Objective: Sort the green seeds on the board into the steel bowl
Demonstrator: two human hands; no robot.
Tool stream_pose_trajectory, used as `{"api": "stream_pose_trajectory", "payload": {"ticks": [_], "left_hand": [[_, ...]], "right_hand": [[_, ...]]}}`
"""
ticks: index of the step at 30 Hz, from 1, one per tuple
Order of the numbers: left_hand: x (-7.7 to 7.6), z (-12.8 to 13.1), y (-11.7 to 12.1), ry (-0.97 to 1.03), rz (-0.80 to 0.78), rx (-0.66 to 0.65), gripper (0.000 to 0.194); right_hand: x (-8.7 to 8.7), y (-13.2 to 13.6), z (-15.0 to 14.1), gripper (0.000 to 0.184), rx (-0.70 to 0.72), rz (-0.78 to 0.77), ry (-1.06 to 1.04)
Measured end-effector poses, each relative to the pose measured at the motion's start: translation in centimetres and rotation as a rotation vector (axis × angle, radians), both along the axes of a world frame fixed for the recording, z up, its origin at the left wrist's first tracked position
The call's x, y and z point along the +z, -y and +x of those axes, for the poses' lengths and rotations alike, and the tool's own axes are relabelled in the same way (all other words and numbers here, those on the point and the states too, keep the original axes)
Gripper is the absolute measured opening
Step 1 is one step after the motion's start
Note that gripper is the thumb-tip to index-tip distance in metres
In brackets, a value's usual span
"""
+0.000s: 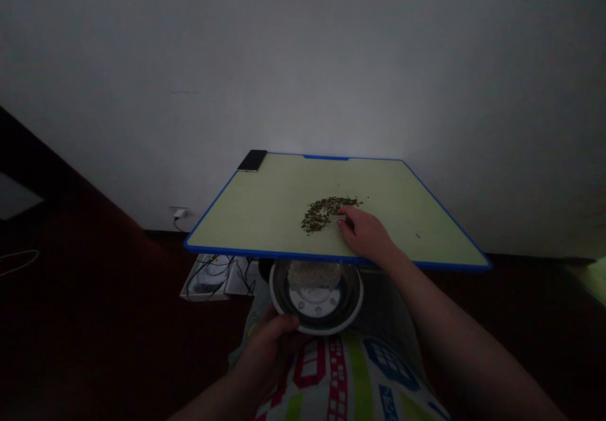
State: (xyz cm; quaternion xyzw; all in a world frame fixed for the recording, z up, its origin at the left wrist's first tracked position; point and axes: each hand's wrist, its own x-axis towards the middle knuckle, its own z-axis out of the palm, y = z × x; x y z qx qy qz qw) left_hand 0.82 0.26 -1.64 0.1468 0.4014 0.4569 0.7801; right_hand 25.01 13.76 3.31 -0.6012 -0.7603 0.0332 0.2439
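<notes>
My left hand (273, 340) grips the near-left rim of a round metal bowl (356, 310), thumb over the edge, holding it over my lap just below the front of a small table. Inside the bowl lie a heap of pale grains (314, 274) and a white round shape with small circles on it. On the pale tabletop is a loose patch of small brown seeds or grains (318, 211). My right hand (363, 228) rests at the patch's right edge, thumb and forefinger curled toward each other. Something thin and pale shows at their tips, too small to name.
The table (265, 206) has a raised blue rim and stands against a grey wall. A dark phone (252, 160) lies at its back left corner. Below left, a white box (208, 276) holds cables. A charger (180, 214) is plugged into the wall.
</notes>
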Motion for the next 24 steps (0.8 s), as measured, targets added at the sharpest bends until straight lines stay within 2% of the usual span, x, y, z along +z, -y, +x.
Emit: {"api": "stream_pose_trajectory", "payload": {"ticks": [12, 24], "left_hand": [[0.09, 0.07, 0.09, -0.018, 0.034, -0.015, 0.066], [0.3, 0.23, 0.18, 0.004, 0.019, 0.002, 0.069]], "right_hand": [[0.47, -0.08, -0.24, 0.029, 0.027, -0.062, 0.022], [0.64, 0.71, 0.11, 0.03, 0.035, -0.089, 0.011]]}}
